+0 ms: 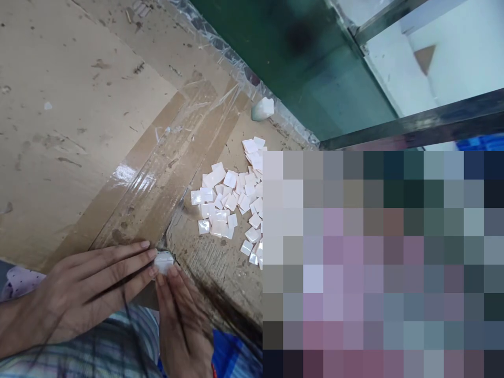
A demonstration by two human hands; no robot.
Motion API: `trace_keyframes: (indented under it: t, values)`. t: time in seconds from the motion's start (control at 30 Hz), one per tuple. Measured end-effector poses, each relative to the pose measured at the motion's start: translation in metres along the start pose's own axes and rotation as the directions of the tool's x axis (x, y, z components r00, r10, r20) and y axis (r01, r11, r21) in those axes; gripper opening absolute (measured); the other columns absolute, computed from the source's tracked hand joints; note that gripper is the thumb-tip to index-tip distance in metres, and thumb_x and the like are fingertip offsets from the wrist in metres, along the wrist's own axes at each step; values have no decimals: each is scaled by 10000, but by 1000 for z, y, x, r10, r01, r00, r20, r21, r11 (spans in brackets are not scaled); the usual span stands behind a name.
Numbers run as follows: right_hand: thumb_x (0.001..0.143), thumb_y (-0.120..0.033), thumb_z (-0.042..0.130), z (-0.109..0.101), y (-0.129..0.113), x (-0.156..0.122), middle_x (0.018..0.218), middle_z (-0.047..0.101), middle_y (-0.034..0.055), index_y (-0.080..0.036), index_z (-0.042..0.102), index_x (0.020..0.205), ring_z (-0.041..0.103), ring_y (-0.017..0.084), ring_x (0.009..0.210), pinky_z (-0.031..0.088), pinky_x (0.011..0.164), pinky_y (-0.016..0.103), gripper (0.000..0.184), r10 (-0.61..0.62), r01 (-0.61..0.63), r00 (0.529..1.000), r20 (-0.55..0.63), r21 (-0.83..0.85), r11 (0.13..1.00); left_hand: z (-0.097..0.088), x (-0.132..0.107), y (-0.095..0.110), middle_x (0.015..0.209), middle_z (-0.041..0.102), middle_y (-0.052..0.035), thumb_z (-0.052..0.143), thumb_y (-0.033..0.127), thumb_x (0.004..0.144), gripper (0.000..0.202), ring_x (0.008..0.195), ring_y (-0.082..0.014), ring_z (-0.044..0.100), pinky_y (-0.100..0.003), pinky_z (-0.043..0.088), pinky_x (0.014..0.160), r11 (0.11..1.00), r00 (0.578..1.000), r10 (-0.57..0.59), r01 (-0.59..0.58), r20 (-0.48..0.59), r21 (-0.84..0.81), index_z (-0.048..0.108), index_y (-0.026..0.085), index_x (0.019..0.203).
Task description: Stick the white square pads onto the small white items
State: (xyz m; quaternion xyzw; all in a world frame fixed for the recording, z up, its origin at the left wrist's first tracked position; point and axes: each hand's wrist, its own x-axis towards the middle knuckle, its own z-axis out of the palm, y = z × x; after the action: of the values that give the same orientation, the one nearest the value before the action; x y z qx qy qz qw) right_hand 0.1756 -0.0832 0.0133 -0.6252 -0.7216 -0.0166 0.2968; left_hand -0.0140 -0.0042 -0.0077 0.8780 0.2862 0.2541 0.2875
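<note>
White piece (164, 261): small and pale, held between the fingertips of both hands near the bench's near edge; whether it is one layer or several, I cannot tell.
Left hand (74, 291): fingers stretched long, their tips closed on the piece from its left side.
Right hand (181, 315): fingers pointing away from the body, tips closed on the piece from its near side.
Slip risk: the hold looks to be by fingertips alone, so uneven pressure could make the piece skid or drop off the edge.
Hair strands (232, 302): dark and loose across the view; they could catch between fingers and piece or hide it.
White squares (220, 220): scattered and overlapping beyond the hands; a sweep of the right hand could spread them.
Bench (79, 131): brown, stained and flecked, with a scratched patch (202, 247) by the squares; grit there could mark or stick to a piece.
Clear tape (145, 176): shiny, wrinkled, running slantwise; its creases could snag a square.
White block (262, 109): upright near the far edge.
Room: green panel (291, 58) behind, metal bar (417, 118) at right; the lower right is masked.
</note>
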Motion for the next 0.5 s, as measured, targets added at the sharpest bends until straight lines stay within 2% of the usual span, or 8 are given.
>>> trace_keyframes:
  t: [0.1,0.23,0.33,0.4,0.5]
  values:
    - [1011,-39,438,-1,7,3,1085,822,48,-121,783,1067,775,222,1074,568,1073,231,359,-32,33,999,-40,33,999,-9,6,-3,1471,645,-13,328,139,1117,526,1419,-171,572,-303,454,1242,999,997,52,-52,51,6,420,305,1608]
    - [978,-58,555,0,4,8,1049,825,64,-104,774,1068,795,227,1026,589,1060,234,242,-33,33,999,3,11,999,-11,11,-4,1493,626,-11,418,157,1108,455,1455,-174,534,-314,428,1266,996,995,72,-75,68,42,529,284,1530]
    - [952,-72,617,5,0,10,990,835,64,-100,776,1036,807,219,980,620,1013,227,182,-7,6,999,-42,-30,1000,-8,12,-5,1560,563,-15,456,134,1097,373,1495,-173,482,-304,390,1285,993,993,104,-107,65,53,610,228,1424]
    - [975,-84,589,10,0,9,970,837,76,-87,779,1009,803,219,1004,622,1018,237,194,-39,36,992,-120,-27,999,-5,11,-7,1574,546,-35,454,126,1096,338,1499,-182,476,-302,384,1286,991,990,127,-130,52,39,625,182,1383]
    - [1006,-66,496,14,3,5,1066,823,114,-54,776,1049,760,246,1139,589,1087,279,284,-92,94,991,-95,22,995,-2,9,-11,1547,576,-36,446,124,1093,353,1500,-169,473,-282,352,1297,990,989,141,-142,54,24,623,185,1392]
